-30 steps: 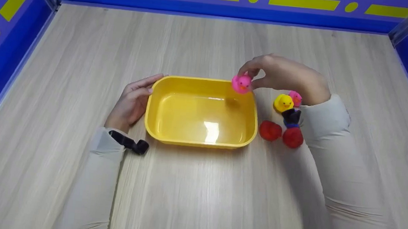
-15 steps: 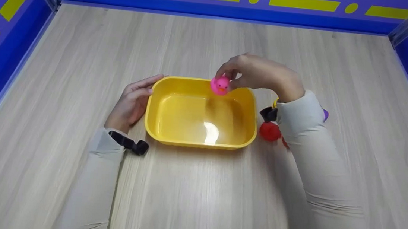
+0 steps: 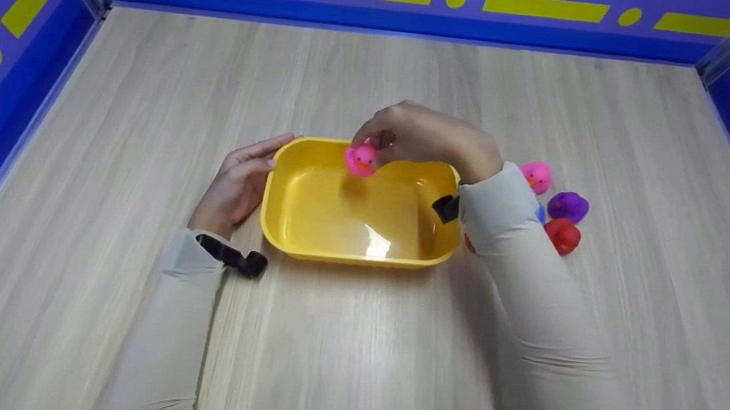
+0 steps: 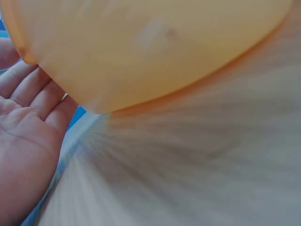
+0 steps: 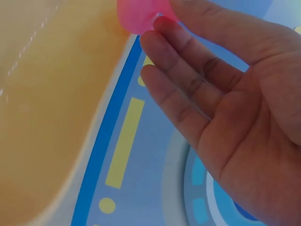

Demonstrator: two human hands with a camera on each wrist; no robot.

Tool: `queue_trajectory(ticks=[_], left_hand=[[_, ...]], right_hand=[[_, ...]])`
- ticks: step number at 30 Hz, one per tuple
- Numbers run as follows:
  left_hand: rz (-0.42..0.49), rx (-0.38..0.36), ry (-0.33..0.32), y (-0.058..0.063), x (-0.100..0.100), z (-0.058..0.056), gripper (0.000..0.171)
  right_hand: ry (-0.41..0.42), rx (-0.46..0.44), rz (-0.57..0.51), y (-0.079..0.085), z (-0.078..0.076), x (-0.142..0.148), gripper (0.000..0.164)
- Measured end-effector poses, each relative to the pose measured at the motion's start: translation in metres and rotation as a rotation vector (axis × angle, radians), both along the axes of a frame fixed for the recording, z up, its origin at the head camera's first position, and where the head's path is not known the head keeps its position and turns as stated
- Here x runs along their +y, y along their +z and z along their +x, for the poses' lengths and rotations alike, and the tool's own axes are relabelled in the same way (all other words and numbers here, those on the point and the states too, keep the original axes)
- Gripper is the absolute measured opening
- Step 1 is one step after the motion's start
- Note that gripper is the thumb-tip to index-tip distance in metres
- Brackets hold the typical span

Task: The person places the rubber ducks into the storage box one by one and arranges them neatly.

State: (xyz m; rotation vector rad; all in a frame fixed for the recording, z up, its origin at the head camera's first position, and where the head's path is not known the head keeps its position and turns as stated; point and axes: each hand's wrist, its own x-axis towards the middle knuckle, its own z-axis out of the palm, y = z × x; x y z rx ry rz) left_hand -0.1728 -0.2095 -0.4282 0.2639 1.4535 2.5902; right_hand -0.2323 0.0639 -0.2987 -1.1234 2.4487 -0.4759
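A yellow plastic tub (image 3: 360, 258) stands on the table with its opening upward. At its left end my left hand (image 3: 236, 182) holds the tub, thumb at the rim and fingers along the outer wall; the left wrist view shows the fingertips hidden behind the tub (image 4: 155, 56). Above the far side of the tub, my right hand (image 3: 422, 137) pinches a pink rubber duck (image 3: 362, 159) between thumb and fingers. Part of that pink duck (image 5: 138, 16) shows at the top of the right wrist view, where the lower fingers of my right hand (image 5: 225, 103) extend loosely.
Right of the tub lie another pink duck (image 3: 537, 177), a purple duck (image 3: 568, 206) and a red duck (image 3: 561, 235). A blue bit and a red bit show beside the right sleeve (image 3: 511, 219), which hides more. Blue-purple walls (image 3: 383, 16) border the table (image 3: 351, 351).
My right hand has carried the pink duck leftward across the tub's far rim to over its inside. The right sleeve has uncovered the ducks at the right. The left hand stays put.
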Motion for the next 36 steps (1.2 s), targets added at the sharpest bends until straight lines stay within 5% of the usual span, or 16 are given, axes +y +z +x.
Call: queue_trajectory(ticks=[11, 36], left_hand=[[-0.019, -0.024, 0.013, 0.002, 0.001, -0.001, 0.041], [-0.028, -0.024, 0.006, -0.001, 0.000, 0.000, 0.041]], right_hand=[[0.069, -0.037, -0.069, -0.009, 0.000, -0.022, 0.033], [0.092, -0.062, -0.009, -0.036, 0.003, -0.057, 0.027]])
